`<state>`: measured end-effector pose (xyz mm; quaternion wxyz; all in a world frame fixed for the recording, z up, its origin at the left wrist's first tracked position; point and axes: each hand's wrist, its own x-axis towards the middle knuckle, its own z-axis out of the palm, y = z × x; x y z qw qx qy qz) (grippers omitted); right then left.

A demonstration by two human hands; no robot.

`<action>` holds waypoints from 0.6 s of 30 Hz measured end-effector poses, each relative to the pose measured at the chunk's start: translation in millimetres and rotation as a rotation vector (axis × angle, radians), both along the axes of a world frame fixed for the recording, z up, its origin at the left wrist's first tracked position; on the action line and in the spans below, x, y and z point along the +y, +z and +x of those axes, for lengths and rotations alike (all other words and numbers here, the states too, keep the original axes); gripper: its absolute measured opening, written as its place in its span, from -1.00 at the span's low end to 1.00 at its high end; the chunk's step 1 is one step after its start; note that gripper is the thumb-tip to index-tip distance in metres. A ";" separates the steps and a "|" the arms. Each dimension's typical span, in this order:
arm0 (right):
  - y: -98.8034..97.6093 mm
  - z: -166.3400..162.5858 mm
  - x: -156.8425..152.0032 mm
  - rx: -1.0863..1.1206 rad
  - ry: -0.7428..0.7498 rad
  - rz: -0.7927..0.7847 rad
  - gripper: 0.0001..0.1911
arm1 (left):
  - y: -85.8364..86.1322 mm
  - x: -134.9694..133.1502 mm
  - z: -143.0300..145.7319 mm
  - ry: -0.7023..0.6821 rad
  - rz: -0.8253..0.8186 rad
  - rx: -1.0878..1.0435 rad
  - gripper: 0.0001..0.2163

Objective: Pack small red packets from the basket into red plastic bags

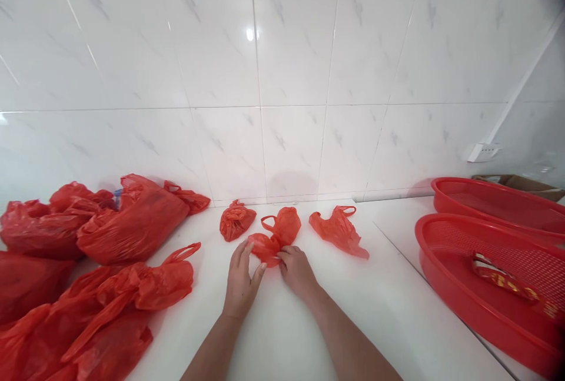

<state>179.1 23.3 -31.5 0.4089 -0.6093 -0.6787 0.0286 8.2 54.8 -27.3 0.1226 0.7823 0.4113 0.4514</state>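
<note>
Your left hand lies palm-down on the white worktop, fingers spread loosely, its fingertips touching the near-left edge of a small red plastic bag. Your right hand is curled, with thumb and fingers pinching the near end of the same bag. The bag lies flat-ish and crumpled at the middle of the worktop, just in front of both hands. Its long axis runs from near-left to far-right: the bunched end sits under your fingers, and the fuller end with a handle loop points away from you toward the tiled wall. Just to its left, apart from it, sits a knotted red bag, balled up. To its right, also apart, lies a flattened red bag, handle loop toward the wall and its tail pointing to the near right. A heap of larger red bags fills the left side of the worktop. At the right stand two red baskets, the near one with a mesh floor holding a red and gold wrapper. A white socket is fixed on the wall above them.
</note>
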 end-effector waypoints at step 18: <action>9.0 -25.8 -60.1 0.283 0.013 0.161 -0.70 | 10.0 -37.6 2.8 -0.115 -0.377 -0.176 -0.86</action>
